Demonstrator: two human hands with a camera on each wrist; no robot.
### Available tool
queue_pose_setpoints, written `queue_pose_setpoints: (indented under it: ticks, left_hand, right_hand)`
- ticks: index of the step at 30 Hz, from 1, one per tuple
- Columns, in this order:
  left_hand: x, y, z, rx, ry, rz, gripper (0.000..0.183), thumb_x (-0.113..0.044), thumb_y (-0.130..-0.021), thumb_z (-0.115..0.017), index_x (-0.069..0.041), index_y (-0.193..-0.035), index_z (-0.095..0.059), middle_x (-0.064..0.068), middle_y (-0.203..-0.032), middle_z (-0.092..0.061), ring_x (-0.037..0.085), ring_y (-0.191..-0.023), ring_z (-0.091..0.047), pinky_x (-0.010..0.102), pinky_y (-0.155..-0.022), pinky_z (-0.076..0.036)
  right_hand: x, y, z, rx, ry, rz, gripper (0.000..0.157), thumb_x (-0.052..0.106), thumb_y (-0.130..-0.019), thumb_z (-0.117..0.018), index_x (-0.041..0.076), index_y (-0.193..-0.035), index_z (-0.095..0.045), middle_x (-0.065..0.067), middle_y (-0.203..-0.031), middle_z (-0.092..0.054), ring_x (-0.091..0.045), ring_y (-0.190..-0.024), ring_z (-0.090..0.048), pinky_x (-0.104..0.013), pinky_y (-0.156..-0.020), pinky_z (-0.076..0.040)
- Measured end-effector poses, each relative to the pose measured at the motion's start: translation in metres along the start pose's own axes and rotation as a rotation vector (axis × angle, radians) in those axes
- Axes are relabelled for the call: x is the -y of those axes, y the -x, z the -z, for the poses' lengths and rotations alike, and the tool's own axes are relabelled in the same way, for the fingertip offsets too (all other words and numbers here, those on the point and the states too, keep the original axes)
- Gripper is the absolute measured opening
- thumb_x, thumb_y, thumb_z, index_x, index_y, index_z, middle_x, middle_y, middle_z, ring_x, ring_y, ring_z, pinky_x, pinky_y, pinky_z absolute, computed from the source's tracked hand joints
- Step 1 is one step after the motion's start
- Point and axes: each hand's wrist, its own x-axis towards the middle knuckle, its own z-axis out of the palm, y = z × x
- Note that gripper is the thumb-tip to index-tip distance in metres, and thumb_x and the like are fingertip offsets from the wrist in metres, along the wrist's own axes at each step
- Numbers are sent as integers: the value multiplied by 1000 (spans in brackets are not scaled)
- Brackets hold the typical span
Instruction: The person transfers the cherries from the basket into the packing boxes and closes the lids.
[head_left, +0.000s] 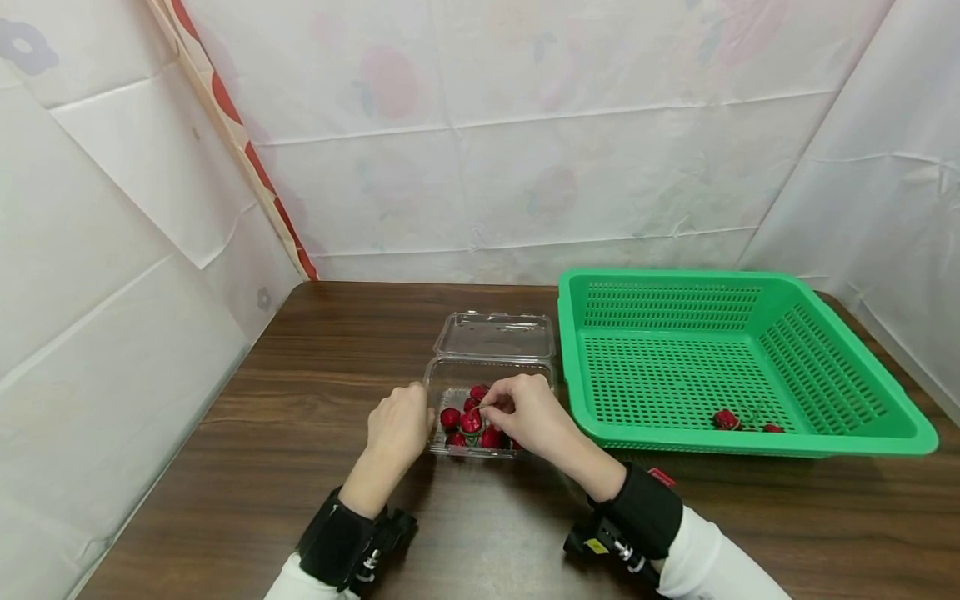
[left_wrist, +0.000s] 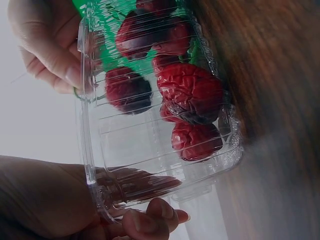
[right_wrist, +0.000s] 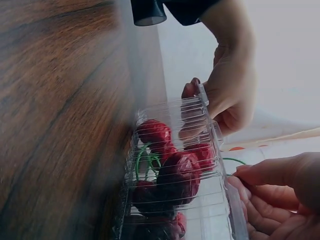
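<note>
A clear plastic clamshell box [head_left: 491, 369] stands on the table with its lid folded back, holding several red cherries [head_left: 450, 418] with green stems. My left hand [head_left: 397, 421] grips the box's left side wall, thumb and fingers on either face of it, as the left wrist view shows. Over the box, my right hand [head_left: 528, 412] pinches the thin green stem [right_wrist: 234, 160] of one cherry [left_wrist: 127, 90] between thumb and index finger. That cherry hangs inside the box, above the others. Through the ribbed wall, wrinkled dark-red cherries [left_wrist: 190, 92] lie heaped at the bottom.
A green perforated basket [head_left: 675, 446] sits to the right of the box, with a few cherries [head_left: 726, 419] near its front wall. The open lid [head_left: 495, 336] lies toward the back. Brown wood tabletop [head_left: 300, 400] extends left, and white patterned sheets [head_left: 487, 167] hang behind.
</note>
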Motion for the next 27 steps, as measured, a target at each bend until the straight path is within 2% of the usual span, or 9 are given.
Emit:
queue_pose_setpoints:
  ticks: [9, 19, 27]
  left_hand:
    - [-1, 0, 1, 15, 5, 1, 20, -8, -79, -61, -2, -64, -50, 8, -54, -48, 18, -44, -45, 31, -39, -33]
    - [-1, -2, 0, 22, -1, 14, 18, -10, -79, -62, -2, -66, -52, 12, -60, -54, 22, -48, -52, 34, -40, -38]
    - [-1, -1, 1, 21, 4, 17, 18, -10, -79, -62, -1, -67, -52, 13, -61, -56, 25, -50, -54, 36, -41, -39]
  right_hand:
    - [-3, 1, -4, 50, 37, -10, 5, 8, -80, -64, 8, -76, -67, 3, -65, -60, -4, -52, -51, -19, -51, -42]
    - [-1, 3, -6, 102, 41, -18, 4, 9, -78, -66, 5, -76, -66, 2, -65, -60, -6, -55, -53, -19, -51, -42]
    - [2, 8, -8, 112, 35, 18, 5, 9, -78, -66, 5, -76, -65, 2, -66, -60, -6, -57, -54, -20, -53, -43]
